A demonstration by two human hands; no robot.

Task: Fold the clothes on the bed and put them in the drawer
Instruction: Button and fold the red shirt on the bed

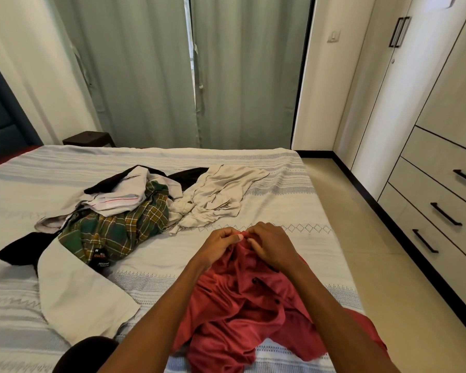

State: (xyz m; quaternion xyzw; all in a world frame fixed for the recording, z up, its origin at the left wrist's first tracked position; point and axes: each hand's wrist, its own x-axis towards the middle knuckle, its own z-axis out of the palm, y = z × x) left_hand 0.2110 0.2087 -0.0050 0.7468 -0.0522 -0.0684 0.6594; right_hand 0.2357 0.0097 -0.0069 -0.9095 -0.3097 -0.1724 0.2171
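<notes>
the red shirt (pixel 242 305) lies crumpled just under me on the bed (pixel 293 200), its long axis running from my body out toward the curtains (pixel 172 76), collar end away from me, buttons facing up. my left hand (pixel 218 244) and right hand (pixel 273 244) both pinch that far end, close together, i think to lift it and shake it flat before folding. the other clothes (pixel 119 216) sit in a heap left of the shirt, farther out, not yet folded. the drawers (pixel 441 200) are right of the shirt, across the floor, all closed.
</notes>
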